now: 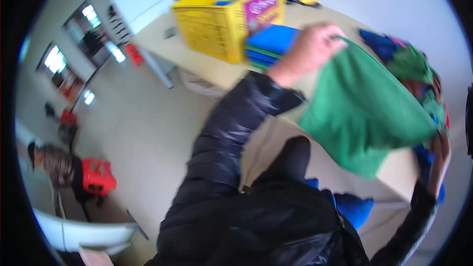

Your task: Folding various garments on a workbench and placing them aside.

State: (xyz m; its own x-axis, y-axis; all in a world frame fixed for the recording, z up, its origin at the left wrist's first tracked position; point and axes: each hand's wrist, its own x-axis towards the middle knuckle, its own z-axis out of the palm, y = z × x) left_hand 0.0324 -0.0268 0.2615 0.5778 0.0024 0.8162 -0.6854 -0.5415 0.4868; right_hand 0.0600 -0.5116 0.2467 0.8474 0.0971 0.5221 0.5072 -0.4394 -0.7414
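Observation:
A green cloth (367,111) hangs stretched between my two hands, in front of the table. My left hand (315,47) pinches its upper left corner, just right of a folded stack of blue and green cloths (273,42). At the far right, my right hand (440,150) is at the cloth's other end, seen edge-on near the picture's rim, its fingers partly hidden. Beside it lies a loose heap of green, blue and red cloths (414,66).
A yellow plastic crate (209,29) stands on the pale table (394,170), left of the stack. Blue cloth (354,209) shows low beside my leg. Farther left, a person (56,165) sits on a red stool (98,176).

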